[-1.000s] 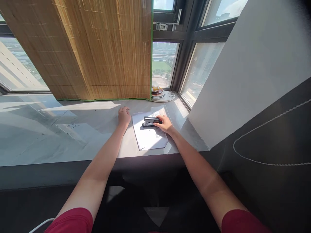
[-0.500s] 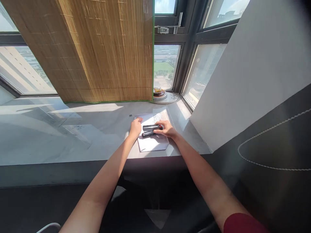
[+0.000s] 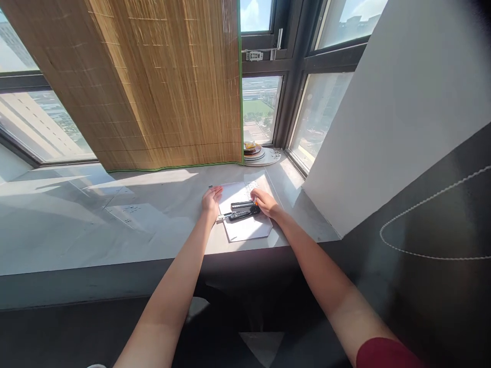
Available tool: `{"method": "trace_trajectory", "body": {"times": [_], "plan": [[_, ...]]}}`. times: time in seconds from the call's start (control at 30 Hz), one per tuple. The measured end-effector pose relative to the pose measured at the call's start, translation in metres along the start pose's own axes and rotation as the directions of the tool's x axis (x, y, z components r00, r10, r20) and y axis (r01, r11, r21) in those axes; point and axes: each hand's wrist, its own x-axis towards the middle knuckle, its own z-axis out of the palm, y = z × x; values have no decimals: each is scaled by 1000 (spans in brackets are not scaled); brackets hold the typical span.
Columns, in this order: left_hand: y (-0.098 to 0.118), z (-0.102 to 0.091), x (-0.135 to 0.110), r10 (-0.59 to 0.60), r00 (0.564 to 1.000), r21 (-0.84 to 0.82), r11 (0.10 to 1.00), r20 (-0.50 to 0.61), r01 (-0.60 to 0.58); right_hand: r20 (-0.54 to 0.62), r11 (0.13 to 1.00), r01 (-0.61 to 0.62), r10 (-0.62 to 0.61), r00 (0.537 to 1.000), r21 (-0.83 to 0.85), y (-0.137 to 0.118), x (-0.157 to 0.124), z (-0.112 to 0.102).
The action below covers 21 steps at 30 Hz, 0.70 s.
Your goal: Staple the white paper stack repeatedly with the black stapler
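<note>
A black stapler [image 3: 242, 213] lies over a stack of white papers [image 3: 249, 236] on the window sill, its two arms spread apart. A thin silvery strip sticks out from its left end. My right hand [image 3: 264, 203] is closed around the stapler's right end, where a bit of orange shows by the fingers. At the papers' left edge is my left hand [image 3: 210, 201], thumb and fingers closed on the sheets. Faint writing shows on the paper near the top.
A bamboo blind [image 3: 169, 92] with green edging hangs behind the sill [image 3: 161, 225]. Stacked plates [image 3: 253, 153] stand in the window corner. To the right rises a white wall panel [image 3: 368, 117], with a beaded cord [image 3: 399, 248] beside it.
The stapler is lower on the papers, and a silvery strip now shows at its left end. My right hand has shifted right to its end. The view has turned slightly.
</note>
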Motion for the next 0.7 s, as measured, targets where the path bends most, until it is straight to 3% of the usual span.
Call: {"method": "trace_trajectory", "body": {"times": [0.1, 0.27, 0.33, 0.4, 0.47, 0.53, 0.6, 0.7], "plan": [[3, -6, -1, -11, 1000, -73, 997, 15, 12, 21, 993, 71, -73, 997, 97, -7, -3, -8], [9, -4, -5, 8, 998, -121, 993, 55, -1, 254, 971, 239, -236, 938, 21, -14, -5, -11], [14, -3, -7, 34, 996, -139, 990, 86, -21, 197, 957, 288, -280, 939, -13, -15, -6, -8], [20, -3, -10, 47, 988, -175, 984, 145, -21, 55, 946, 316, -313, 948, -68, -15, -7, -5], [23, -2, -15, 5, 972, -209, 977, 236, 45, -113, 943, 294, -312, 943, -156, -18, -9, -3], [24, -1, -24, -90, 948, -203, 967, 306, 157, -208, 934, 253, -308, 929, -253, -21, -11, -2], [23, -1, -34, -175, 935, -185, 953, 309, 239, -206, 905, 250, -333, 920, -345, -24, -14, -2], [19, 0, -48, -200, 950, -214, 943, 241, 253, -127, 839, 317, -408, 904, -442, -27, -18, 2]]}}
